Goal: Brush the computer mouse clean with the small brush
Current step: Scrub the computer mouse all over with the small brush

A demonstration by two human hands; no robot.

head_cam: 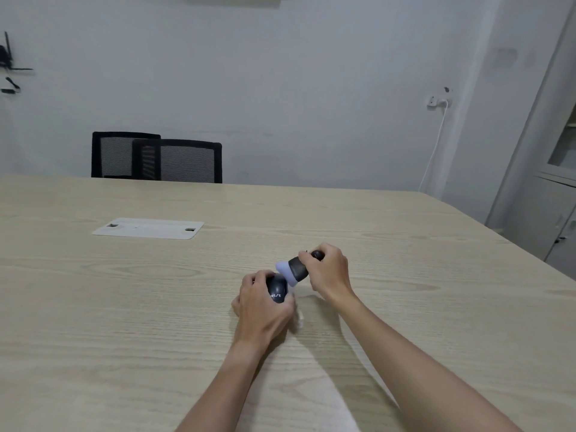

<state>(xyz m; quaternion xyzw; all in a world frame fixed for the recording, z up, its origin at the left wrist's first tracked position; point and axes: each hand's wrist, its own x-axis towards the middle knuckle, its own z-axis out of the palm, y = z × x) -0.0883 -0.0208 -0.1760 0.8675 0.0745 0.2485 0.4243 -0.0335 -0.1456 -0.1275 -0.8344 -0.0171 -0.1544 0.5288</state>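
Observation:
A dark, rounded computer mouse (276, 287) with white lettering sits in my left hand (261, 304), held just above the light wooden table (124, 307). My right hand (327, 271) grips the dark handle of a small brush (294, 269). The brush's pale lilac bristle head points down-left and touches the far upper side of the mouse. Fingers hide most of the brush handle and the left side of the mouse.
A white flat cable-cover plate (149, 228) is set into the table at the far left. Two black mesh chairs (162, 159) stand behind the table's far edge. A grey cabinet (548, 182) stands at the right, and a white cable (433, 145) hangs down the wall.

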